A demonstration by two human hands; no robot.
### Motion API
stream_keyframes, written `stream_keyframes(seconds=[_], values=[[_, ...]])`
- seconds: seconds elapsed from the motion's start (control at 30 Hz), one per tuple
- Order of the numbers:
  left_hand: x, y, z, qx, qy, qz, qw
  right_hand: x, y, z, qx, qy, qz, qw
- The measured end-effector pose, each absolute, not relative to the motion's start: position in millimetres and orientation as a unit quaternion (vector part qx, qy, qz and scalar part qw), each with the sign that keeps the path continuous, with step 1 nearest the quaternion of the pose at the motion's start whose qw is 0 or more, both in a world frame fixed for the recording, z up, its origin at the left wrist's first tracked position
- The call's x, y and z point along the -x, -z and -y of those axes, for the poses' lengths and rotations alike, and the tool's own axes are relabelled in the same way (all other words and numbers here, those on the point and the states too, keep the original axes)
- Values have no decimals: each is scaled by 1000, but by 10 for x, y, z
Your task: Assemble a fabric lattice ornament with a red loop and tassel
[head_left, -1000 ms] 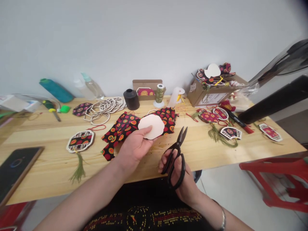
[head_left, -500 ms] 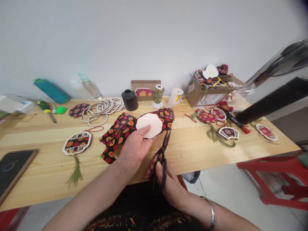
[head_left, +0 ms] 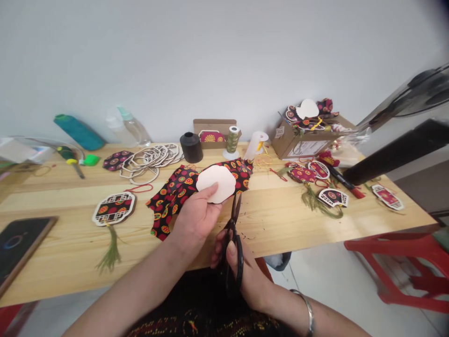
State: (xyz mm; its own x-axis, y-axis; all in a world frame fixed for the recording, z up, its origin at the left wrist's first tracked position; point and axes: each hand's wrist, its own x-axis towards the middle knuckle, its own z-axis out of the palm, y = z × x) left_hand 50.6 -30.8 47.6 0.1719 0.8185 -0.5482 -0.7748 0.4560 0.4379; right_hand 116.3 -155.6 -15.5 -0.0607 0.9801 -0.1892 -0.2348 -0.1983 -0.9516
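Note:
My left hand [head_left: 199,213] grips a pale scalloped card [head_left: 219,181], thumb on top, together with black fabric [head_left: 172,194] patterned in red, orange and yellow. The fabric spreads out to both sides behind the card. My right hand [head_left: 242,267] has its fingers through the handles of black scissors [head_left: 233,224]. Their blades point up and stand slightly apart, tips close to the lower right edge of the card and fabric. Left of my hands lies a framed fabric ornament [head_left: 115,209] with a green tassel [head_left: 111,252].
Wooden frames [head_left: 147,161], a black thread cone [head_left: 191,147] and a green thread spool [head_left: 232,140] stand along the back. A cardboard box [head_left: 301,142] is at right, with finished ornaments [head_left: 333,196] before it. A phone [head_left: 24,245] lies at far left; a red stool [head_left: 396,262] stands right.
The scissors have shifted slightly left and turned more upright, with their blades a little further apart. My left hand keeps its hold on card and fabric. The view has shifted slightly.

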Motion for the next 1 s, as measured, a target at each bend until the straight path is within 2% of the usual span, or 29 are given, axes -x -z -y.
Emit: stream_keyframes(seconds=[0.3,0.67,1.0], values=[[-528,-505,364,8,-523,-396,755,-1130,188,1461,478,-587,391,524],[-540,-447,380,-13,-515,-399,758,-1149,72,1447,494,-589,403,498],[-550,-468,425,-13,-511,-395,764,-1104,59,1433,477,-581,380,539]])
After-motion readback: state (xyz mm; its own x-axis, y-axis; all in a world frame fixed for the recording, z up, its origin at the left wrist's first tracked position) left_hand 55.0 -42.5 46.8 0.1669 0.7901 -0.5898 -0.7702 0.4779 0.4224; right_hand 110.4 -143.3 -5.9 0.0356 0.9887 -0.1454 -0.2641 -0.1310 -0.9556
